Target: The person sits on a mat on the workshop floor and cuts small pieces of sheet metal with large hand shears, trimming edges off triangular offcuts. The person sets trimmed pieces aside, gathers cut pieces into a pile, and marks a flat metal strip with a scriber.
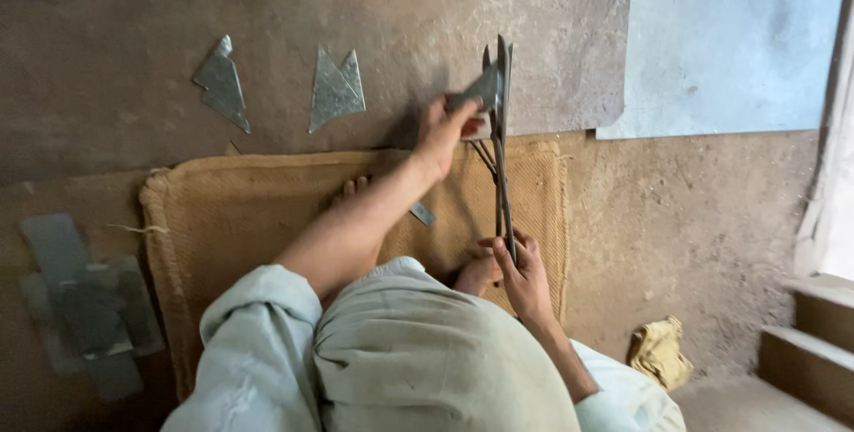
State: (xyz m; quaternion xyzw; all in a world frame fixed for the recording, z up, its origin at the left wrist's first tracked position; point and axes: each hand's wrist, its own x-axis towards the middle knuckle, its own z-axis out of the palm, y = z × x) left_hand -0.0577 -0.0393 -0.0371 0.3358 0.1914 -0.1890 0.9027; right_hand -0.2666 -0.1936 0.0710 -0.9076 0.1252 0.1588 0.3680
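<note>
My left hand is stretched forward and grips a small grey sheet-metal piece between the blades of long metal shears. My right hand is closed around the shears' long handles near my knee. The shears stand on edge over a tan woven mat that I sit on. My bare foot shows beside the right hand.
Cut triangular metal scraps and another lie on the dirt floor beyond the mat. Flat metal strips are stacked at the left. A large pale metal sheet lies at the upper right, a yellow cloth and steps at the lower right.
</note>
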